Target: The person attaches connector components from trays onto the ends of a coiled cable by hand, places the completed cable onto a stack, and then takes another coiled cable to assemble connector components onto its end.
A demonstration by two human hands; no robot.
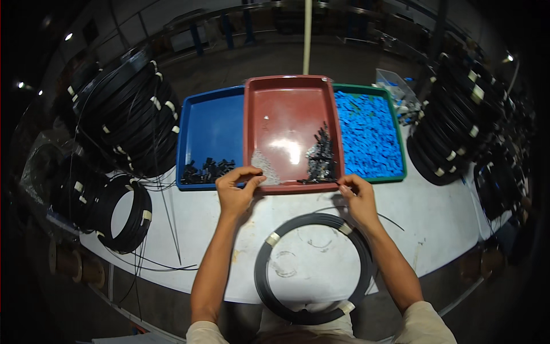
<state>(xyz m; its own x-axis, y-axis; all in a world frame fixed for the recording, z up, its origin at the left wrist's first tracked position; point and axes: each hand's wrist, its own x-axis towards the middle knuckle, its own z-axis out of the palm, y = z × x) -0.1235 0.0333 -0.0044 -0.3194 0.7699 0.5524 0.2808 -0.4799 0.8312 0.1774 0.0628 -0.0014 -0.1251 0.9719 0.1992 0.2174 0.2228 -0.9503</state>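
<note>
My left hand [236,192] is over the front left corner of the red tray [286,109], thumb and forefinger brought together. Whatever they pinch is too small to make out. Beside those fingertips lies a pile of small clear pieces [265,166]. At the tray's front right corner, my right hand [359,199] is also closed in a pinch. Something thin and dark shows at its fingertips, close to a heap of small black parts [321,160]. Below both hands, a coil of black cable [263,269] bound with pale tape overhangs the table's near edge.
A blue tray [212,123] with small black pieces [207,171] stands left. A green tray [399,129] full of blue pieces [369,137] stands right. Stacked black coils [126,120] rise at left, more coils [458,123] at right. Loose cable ends cross the white table [429,218].
</note>
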